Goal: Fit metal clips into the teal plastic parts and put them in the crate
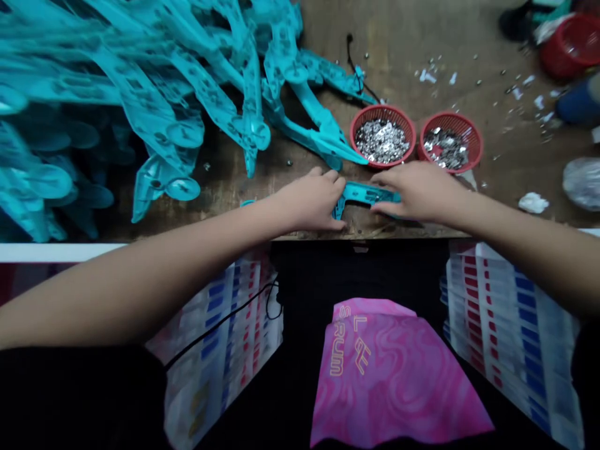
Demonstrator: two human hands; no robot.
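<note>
A turquoise plastic molded part (360, 192) lies at the front edge of the wooden table, between my two hands. My left hand (316, 199) is closed around its left end, fingers over the top and thumb at the near side. On the other end, my right hand (417, 192) grips it with the fingers behind and the thumb in front. Each palm covers part of the piece, so its full length is hidden. Just beyond stand a red basket (355, 142) heaped with small shiny metal pieces and a second red basket (477, 145) with similar pieces.
A large pile of turquoise plastic parts (187, 81) fills the table's left side, some reaching the first basket. Small white and metal bits (427, 76) are scattered at the back right. A red container (569, 47) and a clear plastic bundle (584, 182) sit at the right.
</note>
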